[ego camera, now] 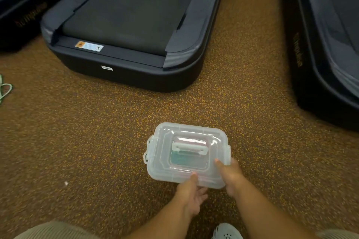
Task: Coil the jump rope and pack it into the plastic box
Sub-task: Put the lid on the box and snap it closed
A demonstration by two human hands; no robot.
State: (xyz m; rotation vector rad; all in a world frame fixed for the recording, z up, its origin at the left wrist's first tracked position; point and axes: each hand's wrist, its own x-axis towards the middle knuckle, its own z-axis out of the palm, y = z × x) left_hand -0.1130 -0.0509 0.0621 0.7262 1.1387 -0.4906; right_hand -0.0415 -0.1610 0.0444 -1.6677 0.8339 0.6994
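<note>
A clear plastic box (186, 153) with its lid on and a white handle on top is held just above the speckled floor. My left hand (191, 193) grips its near edge, thumb on the lid. My right hand (231, 174) grips its near right corner, thumb on the lid too. Something pink and green shows faintly through the lid. A green rope (4, 89) lies in loops on the floor at the far left edge, mostly cut off by the frame.
A dark treadmill deck (126, 31) lies on the floor straight ahead. Another treadmill (326, 44) stands at the right and a third at the top left. Brown speckled floor (87, 132) surrounds the box. My shoe (226, 232) is at the bottom.
</note>
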